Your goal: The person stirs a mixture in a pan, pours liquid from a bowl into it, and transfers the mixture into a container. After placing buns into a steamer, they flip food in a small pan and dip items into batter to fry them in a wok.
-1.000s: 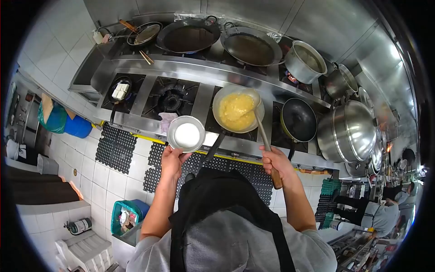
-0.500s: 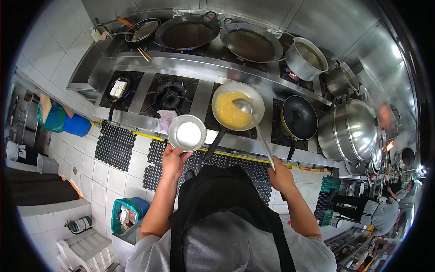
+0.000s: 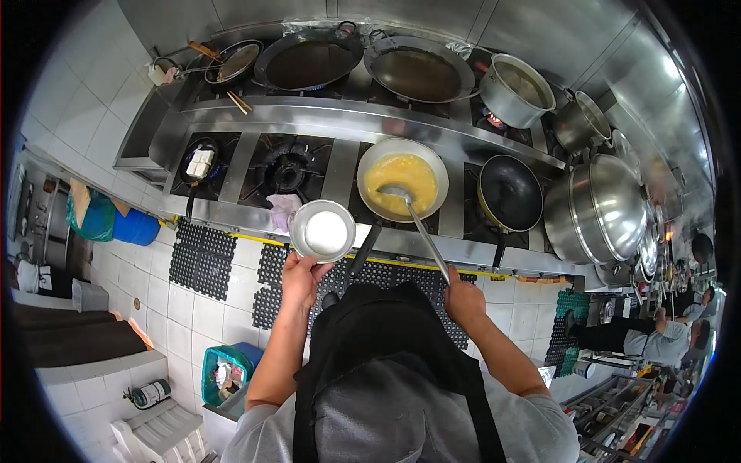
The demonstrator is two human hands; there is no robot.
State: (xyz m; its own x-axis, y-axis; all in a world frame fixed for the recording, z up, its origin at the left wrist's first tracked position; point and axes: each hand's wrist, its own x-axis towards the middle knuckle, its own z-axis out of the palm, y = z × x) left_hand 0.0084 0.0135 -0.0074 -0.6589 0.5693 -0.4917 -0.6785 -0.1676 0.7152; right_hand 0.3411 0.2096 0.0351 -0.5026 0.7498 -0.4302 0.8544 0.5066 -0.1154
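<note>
My left hand (image 3: pixel 301 279) grips the near rim of a metal bowl (image 3: pixel 296 224) with white liquid (image 3: pixel 326 232) in it, level in front of the stove. In my right hand (image 3: pixel 465 299) is the handle of a long metal ladle (image 3: pixel 427 238). The ladle's head lies in a yellow, lumpy mixture (image 3: pixel 409 171) inside a light-coloured pan (image 3: pixel 367 157), whose black handle (image 3: pixel 364 251) points toward me. A crumpled pale cloth (image 3: pixel 283 207) lies on the stove's front edge, just behind the bowl.
A small pan holds white blocks (image 3: pixel 201 163) at the left. A black frying pan (image 3: pixel 510 193) and a big domed steamer (image 3: pixel 594 208) stand at the right. Two wide woks (image 3: pixel 309 60) and a tall pot (image 3: pixel 519 91) are on the back row. Other people (image 3: pixel 656 339) work at far right.
The ladle's head has moved left and nearer to me within the pan, and my right hand has shifted slightly left. My left hand still holds the bowl in nearly the same place.
</note>
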